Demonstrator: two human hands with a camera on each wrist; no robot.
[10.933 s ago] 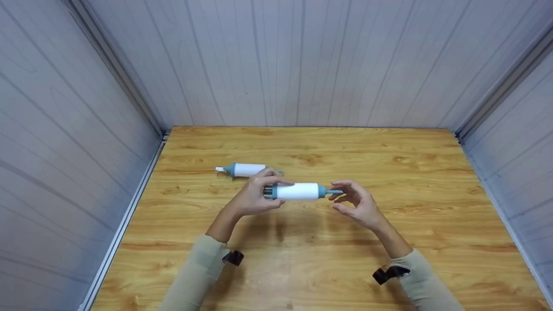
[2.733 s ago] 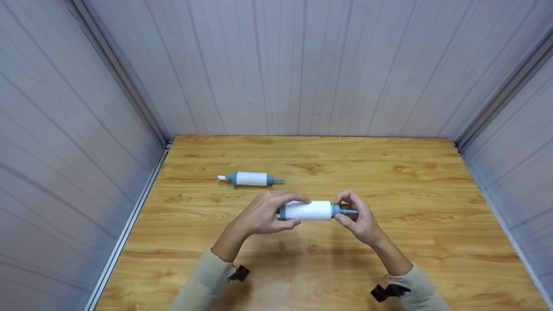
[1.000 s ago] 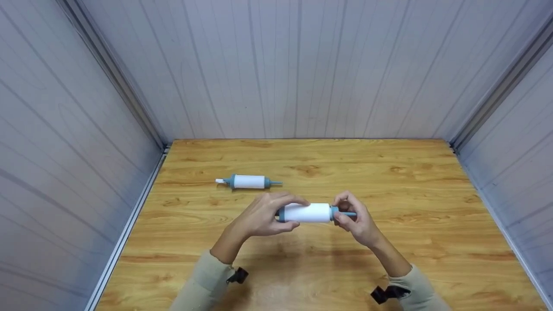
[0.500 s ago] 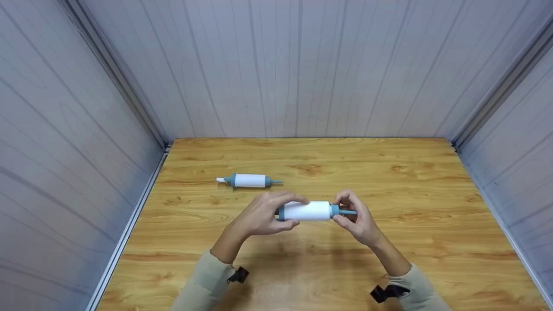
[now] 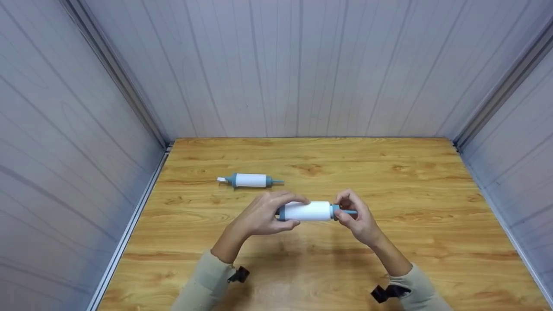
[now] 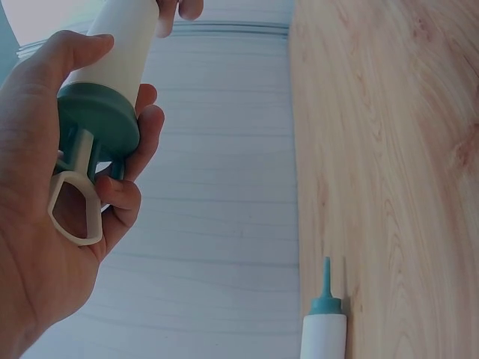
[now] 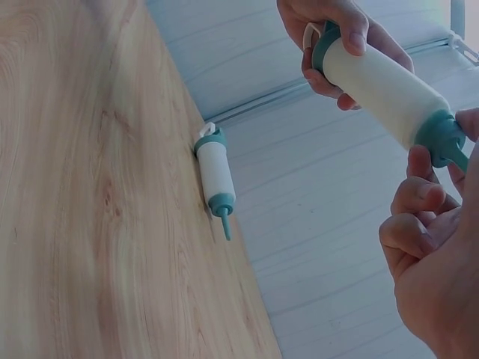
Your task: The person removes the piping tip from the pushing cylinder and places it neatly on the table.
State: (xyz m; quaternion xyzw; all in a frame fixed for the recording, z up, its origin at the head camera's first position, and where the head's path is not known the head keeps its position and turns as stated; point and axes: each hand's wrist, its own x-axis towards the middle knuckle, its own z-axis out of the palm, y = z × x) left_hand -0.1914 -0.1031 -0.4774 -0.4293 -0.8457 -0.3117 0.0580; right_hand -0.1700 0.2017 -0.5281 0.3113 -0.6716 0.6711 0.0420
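Observation:
A large white syringe [image 5: 307, 211] with teal ends lies level between both hands, above the table. My left hand [image 5: 261, 214] grips the plunger end of its barrel, thumb on one side and fingers on the other. In the left wrist view, the cream ring handle [image 6: 95, 228] of the plunger sits close to the palm. My right hand [image 5: 362, 222] pinches the teal nozzle cap [image 7: 436, 134] at the other end between thumb and fingers, and the thin tip points right. Part of the cap is hidden by the thumb.
A second white and teal syringe [image 5: 251, 180] lies on the wooden table [image 5: 389, 172] behind the left hand, its nozzle pointing right. Pale panel walls [image 5: 276, 65] stand at the back and both sides.
Since the oldest frame, the right hand has closed in on the nozzle cap, and the syringe has come slightly nearer and rightward. Lately the right thumb shifts up and down over the cap.

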